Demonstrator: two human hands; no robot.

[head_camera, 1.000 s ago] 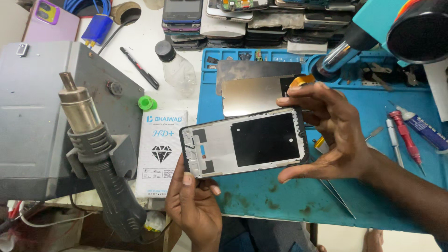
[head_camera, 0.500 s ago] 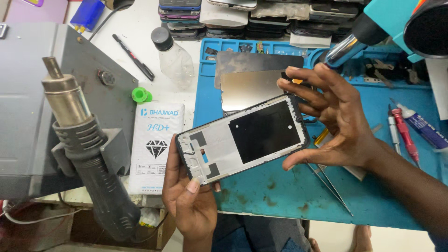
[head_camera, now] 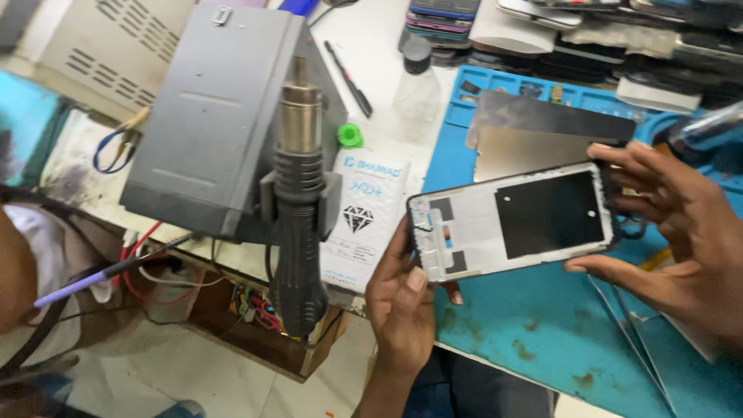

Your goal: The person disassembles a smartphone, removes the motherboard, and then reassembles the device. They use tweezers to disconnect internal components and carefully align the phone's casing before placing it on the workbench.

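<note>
I hold the phone frame (head_camera: 515, 220) between both hands, level above the blue mat (head_camera: 534, 340) on the bench. My left hand (head_camera: 402, 302) grips its left end, thumb on the face. My right hand (head_camera: 681, 232) clasps the right end, fingers spread along the edges. The hot-air gun (head_camera: 298, 217) sits in its holder beside the left hand.

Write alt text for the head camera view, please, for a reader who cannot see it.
Two bare hands, the left hand and the right hand, hold a phone frame by its ends over a blue work mat. Left of them, a black hot-air gun sits docked on a grey station box.
</note>
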